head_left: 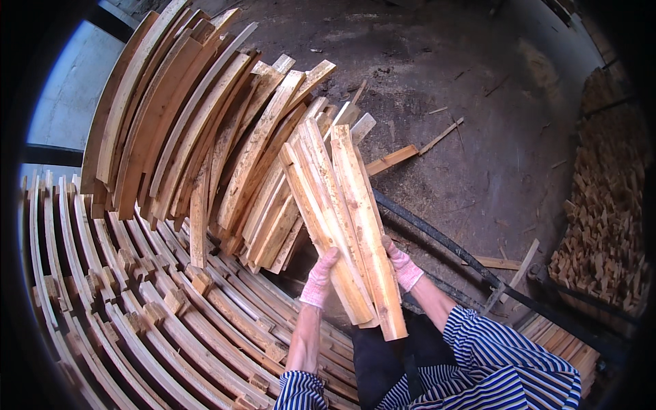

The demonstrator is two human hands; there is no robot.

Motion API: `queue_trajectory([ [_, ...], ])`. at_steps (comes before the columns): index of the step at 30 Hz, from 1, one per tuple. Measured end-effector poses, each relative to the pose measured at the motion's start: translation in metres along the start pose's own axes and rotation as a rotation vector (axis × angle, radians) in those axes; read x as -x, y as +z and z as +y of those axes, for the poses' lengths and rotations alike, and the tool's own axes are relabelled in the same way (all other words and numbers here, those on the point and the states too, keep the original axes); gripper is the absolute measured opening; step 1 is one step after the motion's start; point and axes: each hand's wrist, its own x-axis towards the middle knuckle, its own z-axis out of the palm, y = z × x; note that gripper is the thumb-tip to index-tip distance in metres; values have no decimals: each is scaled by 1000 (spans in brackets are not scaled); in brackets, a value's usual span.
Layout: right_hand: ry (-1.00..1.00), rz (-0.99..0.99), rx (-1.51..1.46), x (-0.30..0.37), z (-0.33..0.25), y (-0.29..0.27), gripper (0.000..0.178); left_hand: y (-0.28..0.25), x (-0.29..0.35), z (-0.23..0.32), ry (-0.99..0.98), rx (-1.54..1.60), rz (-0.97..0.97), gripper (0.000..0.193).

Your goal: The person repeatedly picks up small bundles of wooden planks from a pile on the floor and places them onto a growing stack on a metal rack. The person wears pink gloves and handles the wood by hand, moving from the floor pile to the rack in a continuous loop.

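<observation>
Between my gloved hands I hold a few wooden planks [365,225] side by side, tilted away from me, their near ends close to my body. My left hand [320,277] closes on the left edge of the bundle, and my right hand [402,263] grips its right edge. Both wear pale pink gloves; the fingers are partly hidden by the wood. Just beyond and left of the bundle lies a loose heap of rough planks [256,147], some with bark edges. It rests on a layered stack of spaced boards [171,321] with small spacer blocks between the layers.
A dark metal rail [437,236] runs past my right side. Wood scraps [441,137] lie on the dirty floor [478,82]. At the far right is a large pile of short wood pieces [601,225]. More boards [557,345] lie at my lower right.
</observation>
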Motion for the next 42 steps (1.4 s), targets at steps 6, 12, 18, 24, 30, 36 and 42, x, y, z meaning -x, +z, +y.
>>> queue_trajectory([
  [6,-59,-39,513,70,-43,20,104,41,79,-25,-94,-163,-22,124],
  [12,112,1,359,90,-57,-8,103,101,95,-90,-77,216,-14,77],
  [18,-206,23,733,145,-72,37,110,144,146,-110,62,261,-44,77],
  [24,-82,-171,742,205,-121,44,130,216,210,-140,376,-42,-50,59],
  [30,-160,-376,893,270,-86,114,131,225,291,-149,633,-258,-48,63],
  [36,-226,-376,1023,320,-17,154,131,172,361,-92,634,-55,-14,62],
  [42,-293,-530,1164,344,37,182,144,202,454,-111,1082,52,225,71],
])
